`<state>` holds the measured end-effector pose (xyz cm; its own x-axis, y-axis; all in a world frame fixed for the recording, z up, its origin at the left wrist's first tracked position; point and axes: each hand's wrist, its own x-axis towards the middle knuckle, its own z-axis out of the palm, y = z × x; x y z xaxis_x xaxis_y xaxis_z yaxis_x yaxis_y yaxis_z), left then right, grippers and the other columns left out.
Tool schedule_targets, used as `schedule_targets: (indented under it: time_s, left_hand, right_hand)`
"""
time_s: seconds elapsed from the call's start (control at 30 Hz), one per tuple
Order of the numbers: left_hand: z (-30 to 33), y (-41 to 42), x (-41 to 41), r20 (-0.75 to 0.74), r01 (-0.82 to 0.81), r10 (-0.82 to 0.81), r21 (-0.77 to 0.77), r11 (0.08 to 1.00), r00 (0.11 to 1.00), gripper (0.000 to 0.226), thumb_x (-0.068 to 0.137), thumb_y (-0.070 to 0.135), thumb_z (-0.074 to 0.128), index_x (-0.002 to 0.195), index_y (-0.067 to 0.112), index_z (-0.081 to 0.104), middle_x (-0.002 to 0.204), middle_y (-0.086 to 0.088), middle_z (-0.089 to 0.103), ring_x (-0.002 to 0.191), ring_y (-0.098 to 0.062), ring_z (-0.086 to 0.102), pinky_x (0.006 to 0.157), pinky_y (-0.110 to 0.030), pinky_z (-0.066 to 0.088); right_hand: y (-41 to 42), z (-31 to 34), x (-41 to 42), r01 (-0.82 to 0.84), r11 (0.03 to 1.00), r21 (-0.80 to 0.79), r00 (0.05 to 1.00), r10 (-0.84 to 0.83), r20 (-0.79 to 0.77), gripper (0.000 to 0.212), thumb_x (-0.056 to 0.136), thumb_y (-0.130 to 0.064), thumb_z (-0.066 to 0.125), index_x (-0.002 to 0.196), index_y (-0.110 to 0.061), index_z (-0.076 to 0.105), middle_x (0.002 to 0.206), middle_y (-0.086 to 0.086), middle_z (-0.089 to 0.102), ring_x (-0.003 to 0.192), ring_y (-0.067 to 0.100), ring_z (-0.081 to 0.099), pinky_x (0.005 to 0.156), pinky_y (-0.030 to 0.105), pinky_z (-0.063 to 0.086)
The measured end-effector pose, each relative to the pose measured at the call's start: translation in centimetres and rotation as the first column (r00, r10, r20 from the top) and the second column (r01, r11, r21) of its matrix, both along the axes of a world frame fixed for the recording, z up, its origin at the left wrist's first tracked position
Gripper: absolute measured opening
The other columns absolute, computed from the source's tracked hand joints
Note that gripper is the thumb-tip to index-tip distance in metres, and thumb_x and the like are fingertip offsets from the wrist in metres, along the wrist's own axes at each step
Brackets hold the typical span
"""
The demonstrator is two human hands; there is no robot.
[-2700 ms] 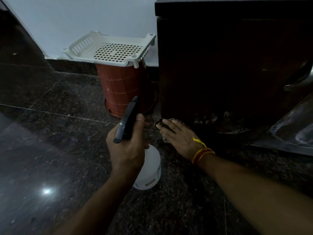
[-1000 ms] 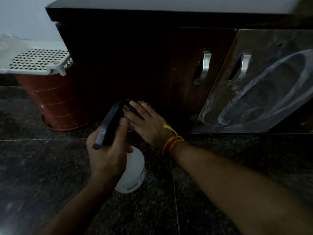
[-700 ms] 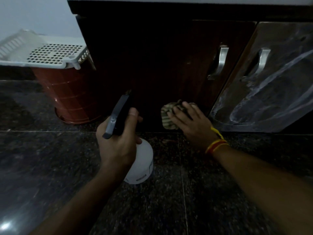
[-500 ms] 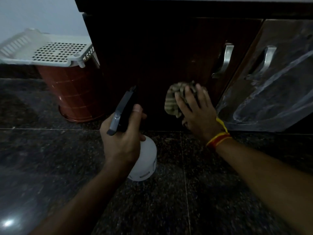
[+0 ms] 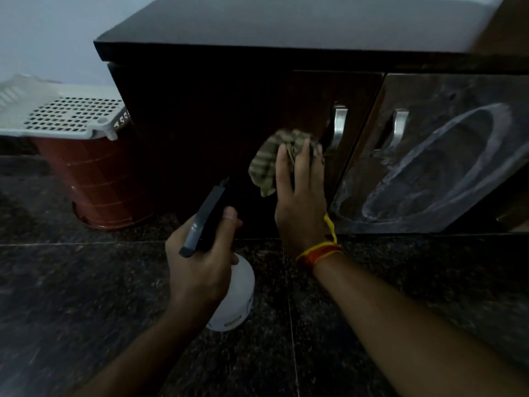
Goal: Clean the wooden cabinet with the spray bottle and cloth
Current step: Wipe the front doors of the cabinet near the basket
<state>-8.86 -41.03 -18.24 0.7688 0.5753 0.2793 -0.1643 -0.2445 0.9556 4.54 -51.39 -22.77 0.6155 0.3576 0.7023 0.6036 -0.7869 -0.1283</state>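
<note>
The dark wooden cabinet (image 5: 206, 116) fills the upper middle of the head view. My right hand (image 5: 300, 202) presses a striped greenish cloth (image 5: 267, 161) flat against the left door, just left of its metal handle (image 5: 337, 127). My left hand (image 5: 200, 262) grips the neck of a white spray bottle (image 5: 234, 299) with a dark trigger head (image 5: 206, 219), held above the floor in front of the cabinet.
The right cabinet door (image 5: 446, 156) stands ajar, with white smear marks and its own handle (image 5: 399, 128). An upturned red-brown bucket (image 5: 97, 179) with a white perforated tray (image 5: 60, 116) on top stands left of the cabinet. Dark polished stone floor (image 5: 71, 296) lies below.
My right hand has slid the cloth from the cabinet's lower left corner rightwards and up the door, toward the handle. My left hand keeps hold of the spray bottle.
</note>
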Motion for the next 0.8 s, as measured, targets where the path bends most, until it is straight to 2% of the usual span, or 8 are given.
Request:
schedule_targets:
  time_s: [0.1, 0.23, 0.33, 0.4, 0.53, 0.6, 0.7, 0.8]
  left_hand:
    - [1.3, -0.4, 0.6, 0.020, -0.005, 0.005, 0.011, 1.000, 1.000, 0.038, 0.081, 0.044, 0.050, 0.082, 0.010, 0.066, 0.063, -0.023, 0.061, 0.046, -0.018, 0.057, 0.050, -0.012, 0.044]
    - [2.9, -0.5, 0.9, 0.098, -0.023, 0.017, 0.057, 0.998, 0.995, 0.045, 0.091, 0.045, 0.058, 0.092, 0.001, 0.067, 0.060, -0.019, 0.061, 0.046, -0.015, 0.058, 0.049, -0.013, 0.045]
    - [3.3, -0.8, 0.4, 0.123, -0.053, 0.042, 0.086, 0.995, 0.992, 0.043, 0.090, 0.044, 0.060, 0.092, 0.002, 0.068, 0.057, -0.013, 0.062, 0.048, -0.014, 0.059, 0.049, -0.016, 0.045]
    - [3.3, -1.3, -0.2, 0.126, -0.082, 0.078, 0.031, 0.996, 0.989, 0.038, 0.090, 0.041, 0.061, 0.095, 0.004, 0.068, 0.062, -0.014, 0.063, 0.048, -0.013, 0.058, 0.050, -0.012, 0.044]
    - [2.7, -1.7, -1.1, 0.118, -0.144, 0.143, 0.002, 0.990, 0.983, 0.022, 0.092, 0.037, 0.059, 0.084, 0.017, 0.065, 0.065, -0.010, 0.065, 0.045, -0.012, 0.058, 0.049, -0.010, 0.044]
    - [2.4, -1.7, -1.1, 0.106, -0.150, 0.147, 0.020, 0.989, 0.983, 0.021, 0.091, 0.034, 0.055, 0.084, 0.017, 0.064, 0.068, -0.006, 0.067, 0.044, -0.012, 0.058, 0.049, -0.010, 0.044]
    - [2.5, -1.9, -1.0, 0.112, -0.141, 0.136, 0.038, 0.989, 0.984, 0.027, 0.094, 0.033, 0.053, 0.092, 0.009, 0.065, 0.076, -0.002, 0.067, 0.046, -0.009, 0.059, 0.048, -0.009, 0.043]
    - [2.6, -1.9, -0.9, 0.131, -0.134, 0.127, 0.043, 0.990, 0.983, 0.037, 0.092, 0.042, 0.053, 0.092, 0.007, 0.065, 0.078, 0.001, 0.068, 0.046, -0.010, 0.058, 0.048, -0.010, 0.043]
  right_hand:
    - [1.8, 3.5, -0.5, 0.074, 0.981, 0.181, 0.997, -0.071, -0.022, 0.053, 0.095, -0.004, 0.023, 0.147, -0.006, 0.025, 0.152, 0.028, 0.017, 0.139, 0.048, 0.015, 0.113, 0.051, 0.022]
    - [2.7, 5.1, -2.0, 0.205, 0.941, 0.268, 0.978, -0.187, -0.092, 0.052, 0.098, -0.014, 0.016, 0.146, -0.003, 0.030, 0.149, 0.026, 0.029, 0.128, 0.045, 0.036, 0.103, 0.046, 0.036]
    - [2.4, 3.9, -3.1, 0.235, 0.936, 0.260, 0.962, -0.186, -0.201, 0.051, 0.097, -0.014, 0.026, 0.146, -0.001, 0.028, 0.149, 0.026, 0.028, 0.116, 0.042, 0.046, 0.093, 0.046, 0.047]
    - [2.1, 3.1, -3.4, 0.245, 0.939, 0.242, 0.954, -0.189, -0.233, 0.054, 0.093, -0.009, 0.036, 0.146, -0.001, 0.027, 0.149, 0.027, 0.028, 0.111, 0.041, 0.050, 0.088, 0.045, 0.049]
    - [1.9, 4.3, -3.3, 0.248, 0.942, 0.227, 0.951, -0.192, -0.243, 0.055, 0.092, -0.010, 0.030, 0.146, 0.002, 0.026, 0.148, 0.028, 0.029, 0.109, 0.042, 0.051, 0.086, 0.044, 0.047]
    - [2.0, 4.7, -3.3, 0.242, 0.942, 0.233, 0.955, -0.188, -0.231, 0.054, 0.093, -0.008, 0.031, 0.146, 0.002, 0.026, 0.148, 0.028, 0.029, 0.109, 0.041, 0.051, 0.086, 0.043, 0.047]
    - [1.4, 3.9, -3.0, 0.226, 0.949, 0.218, 0.962, -0.181, -0.206, 0.049, 0.098, -0.011, 0.020, 0.144, 0.001, 0.032, 0.146, 0.028, 0.033, 0.106, 0.039, 0.053, 0.082, 0.043, 0.049]
    - [0.7, 1.5, -3.1, 0.205, 0.973, 0.109, 0.959, -0.177, -0.223, 0.052, 0.094, -0.010, 0.026, 0.146, -0.003, 0.031, 0.146, 0.025, 0.034, 0.108, 0.039, 0.052, 0.080, 0.044, 0.050]
